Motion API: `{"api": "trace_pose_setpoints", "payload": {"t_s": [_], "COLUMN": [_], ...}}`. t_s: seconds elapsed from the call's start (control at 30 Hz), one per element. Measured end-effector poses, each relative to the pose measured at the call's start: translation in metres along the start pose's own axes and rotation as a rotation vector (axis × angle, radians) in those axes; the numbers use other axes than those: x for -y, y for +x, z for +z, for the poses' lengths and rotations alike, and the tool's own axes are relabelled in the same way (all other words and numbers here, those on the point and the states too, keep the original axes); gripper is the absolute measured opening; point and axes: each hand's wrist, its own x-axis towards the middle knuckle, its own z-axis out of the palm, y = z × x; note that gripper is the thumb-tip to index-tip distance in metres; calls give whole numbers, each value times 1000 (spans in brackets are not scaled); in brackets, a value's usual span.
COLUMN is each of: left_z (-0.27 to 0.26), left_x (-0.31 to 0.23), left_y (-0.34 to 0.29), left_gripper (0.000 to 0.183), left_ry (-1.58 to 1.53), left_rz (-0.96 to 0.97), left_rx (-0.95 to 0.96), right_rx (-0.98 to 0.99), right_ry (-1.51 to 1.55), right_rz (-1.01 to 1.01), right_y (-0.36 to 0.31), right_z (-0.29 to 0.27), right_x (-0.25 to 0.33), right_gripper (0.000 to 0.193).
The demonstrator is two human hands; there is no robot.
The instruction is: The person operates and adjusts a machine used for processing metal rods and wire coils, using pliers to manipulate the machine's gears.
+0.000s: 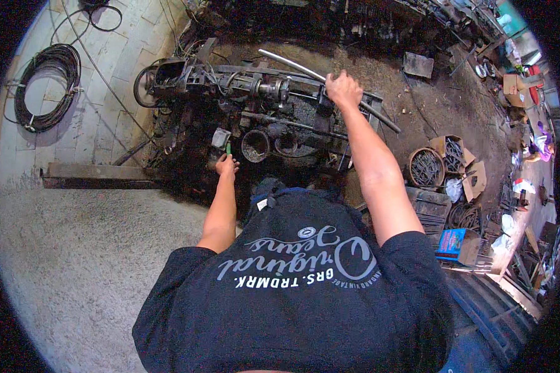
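Note:
My right hand (344, 89) is closed over a long metal bar (292, 64) that lies slantwise above a greasy machine. The bar's left part is bright and its lower right end is dark. Lower and to the left, my left hand (227, 165) has its fingers closed on a small green handle (228, 149). What the handle belongs to is too small to make out. Just above it is a pale boxy piece (219, 138). The machine (267, 90), with a round metal chuck-like part and rails, stretches across in front of me. Two round tins (255, 146) sit below its rails.
A coil of black cable (46, 87) hangs on the pale wall at left. A beam (99, 174) runs along the lower left. At right stand a round basket of metal pieces (426, 166), open cartons (452, 155) and a blue box (457, 246). Another person (543, 146) is far right.

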Motion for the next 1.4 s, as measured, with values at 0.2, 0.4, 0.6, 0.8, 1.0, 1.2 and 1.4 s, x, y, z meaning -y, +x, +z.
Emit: {"api": "trace_pose_setpoints", "payload": {"t_s": [0.2, 0.4, 0.6, 0.8, 1.0, 1.2, 1.4], "left_z": [2, -2, -2, -2, -5, -3, -5], "left_x": [-6, -5, -4, 1, 3, 1, 0], "left_y": [-6, -5, -1, 3, 6, 3, 1], "left_gripper": [34, 36, 36, 36, 35, 34, 33], "left_ry": [39, 37, 64, 30, 23, 39, 69], "left_rz": [-1, -24, -21, 3, 14, -1, 5], "left_rx": [-5, 12, 20, 18, 47, 35, 36], "right_rx": [-4, 41, 23, 35, 16, -5, 12], "right_ry": [5, -2, -1, 1, -24, -13, -33], "right_rz": [8, 23, 24, 31, 29, 17, 26], "right_y": [1, -1, -1, 1, 0, -1, 0], "right_z": [-1, -7, -6, -5, -6, -4, -6], "right_x": [-2, 1, 1, -2, 1, -5, -1], "right_gripper": [58, 57, 57, 57, 57, 57, 57]}}
